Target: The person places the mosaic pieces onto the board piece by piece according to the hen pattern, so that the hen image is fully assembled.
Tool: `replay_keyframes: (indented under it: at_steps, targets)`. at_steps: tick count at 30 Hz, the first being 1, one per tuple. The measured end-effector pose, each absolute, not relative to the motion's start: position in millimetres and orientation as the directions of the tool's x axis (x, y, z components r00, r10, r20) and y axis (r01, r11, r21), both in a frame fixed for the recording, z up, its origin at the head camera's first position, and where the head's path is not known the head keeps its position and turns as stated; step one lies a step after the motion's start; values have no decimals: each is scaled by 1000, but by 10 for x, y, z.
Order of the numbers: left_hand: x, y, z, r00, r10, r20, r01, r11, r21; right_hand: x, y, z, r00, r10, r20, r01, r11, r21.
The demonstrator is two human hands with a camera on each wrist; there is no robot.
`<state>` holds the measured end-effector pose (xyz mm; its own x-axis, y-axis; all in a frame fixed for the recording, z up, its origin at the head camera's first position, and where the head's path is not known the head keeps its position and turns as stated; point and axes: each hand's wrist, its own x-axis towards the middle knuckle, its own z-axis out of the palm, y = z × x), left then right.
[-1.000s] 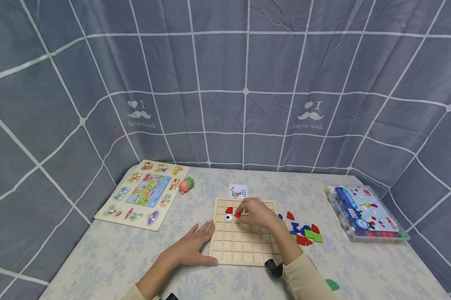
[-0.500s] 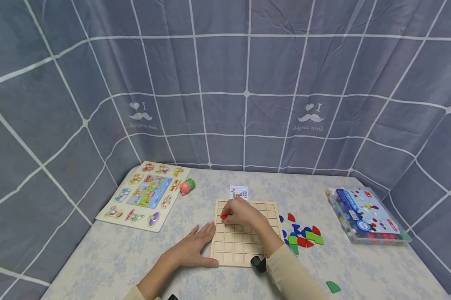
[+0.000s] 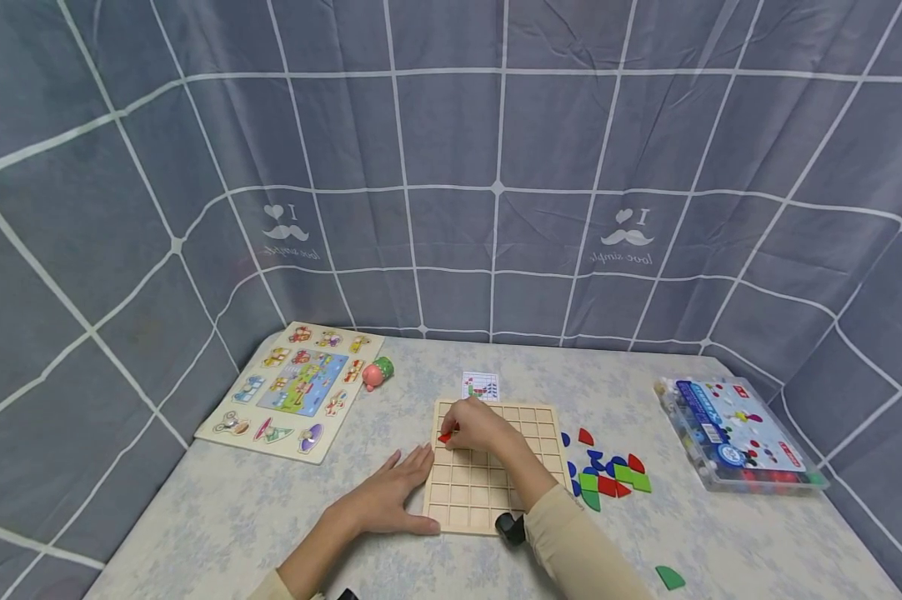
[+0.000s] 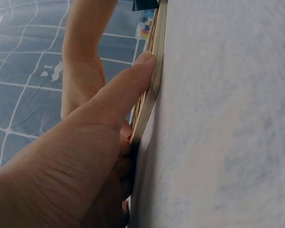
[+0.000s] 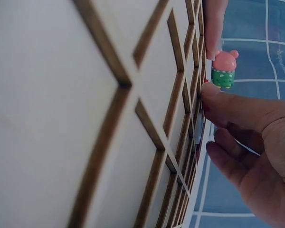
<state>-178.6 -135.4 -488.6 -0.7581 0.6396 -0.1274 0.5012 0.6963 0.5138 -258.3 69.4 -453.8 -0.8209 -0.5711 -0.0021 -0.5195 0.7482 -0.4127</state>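
A wooden grid board point(image 3: 469, 502) lies on the table. Over its upper left cells my right hand point(image 3: 483, 430) pinches a small red piece point(image 3: 445, 437) between thumb and fingertips, close at the board's surface. In the right wrist view the fingertips point(image 5: 212, 91) are right at the grid, with a bit of red showing beside them. The nearby cells are hidden by the hand in the head view. My left hand point(image 3: 393, 497) rests against the board's left side, fingers extended, and its thumb point(image 4: 133, 78) lies on the board's edge in the left wrist view.
A pattern card point(image 3: 481, 385) lies behind the board. Right of it are loose red, blue and green pieces point(image 3: 607, 486), plus a lone green quarter piece point(image 3: 670, 577). A clear plastic box point(image 3: 744, 433) stands farther right. At left lie a picture puzzle point(image 3: 271, 433) and a pink-green toy point(image 3: 377, 373).
My right hand has moved left across the board with a red piece, now covering the cells where a red piece and a white eye piece showed earlier. The left hand stays put.
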Motion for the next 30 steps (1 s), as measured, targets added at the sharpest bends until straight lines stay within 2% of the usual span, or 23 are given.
replay_keyframes:
  at_steps: [17,30]
  targets:
    - [-1770,-1347,-4857,-763,635,-121,504,701,505,-2567,731,-4506,-842,-539,-24,-467,751,-467]
    - [-1776,-1331,-4920,-766,630,-128,507,715,481,-2475,830,-4468,-856,-515,-34,-450,777,-441]
